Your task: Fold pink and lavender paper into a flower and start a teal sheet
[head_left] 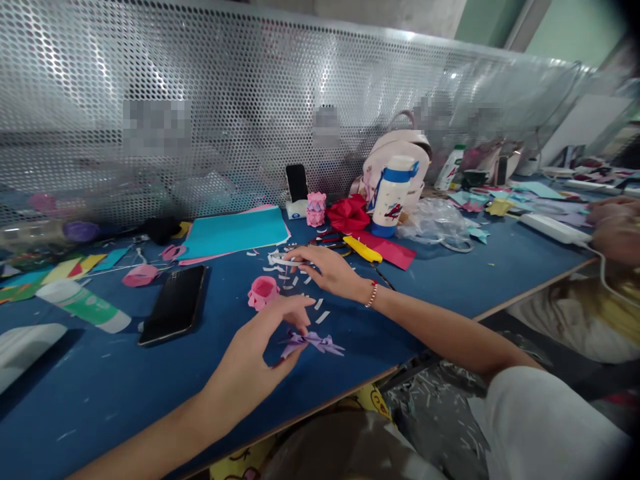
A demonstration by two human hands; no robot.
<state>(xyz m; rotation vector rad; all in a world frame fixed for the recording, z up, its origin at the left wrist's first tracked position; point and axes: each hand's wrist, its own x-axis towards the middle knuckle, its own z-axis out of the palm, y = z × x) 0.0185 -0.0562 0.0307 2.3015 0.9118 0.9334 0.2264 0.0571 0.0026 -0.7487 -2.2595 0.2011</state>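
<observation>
My left hand (260,337) pinches a strip of purple folded paper (323,343) with pointed tips, between thumb and fingers, low over the table. Farther off, my right hand (333,270) has its fingers closed on a thin white ring (286,261) that looks like a roll of tape. Around it lie scattered white paper scraps (323,317). A pink folded-paper ring (263,292) stands just beyond my left hand. Behind, a taller stack of pink and purple paper rings (316,209) stands upright.
A black phone (174,305) and a white-green glue tube (85,305) lie at left. Blue paper sheets (237,233) lie behind. A yellow cutter (363,249), red paper (387,248), a water bottle (393,197) and a backpack (400,148) are beyond my right hand. Another person's hand (617,227) is far right.
</observation>
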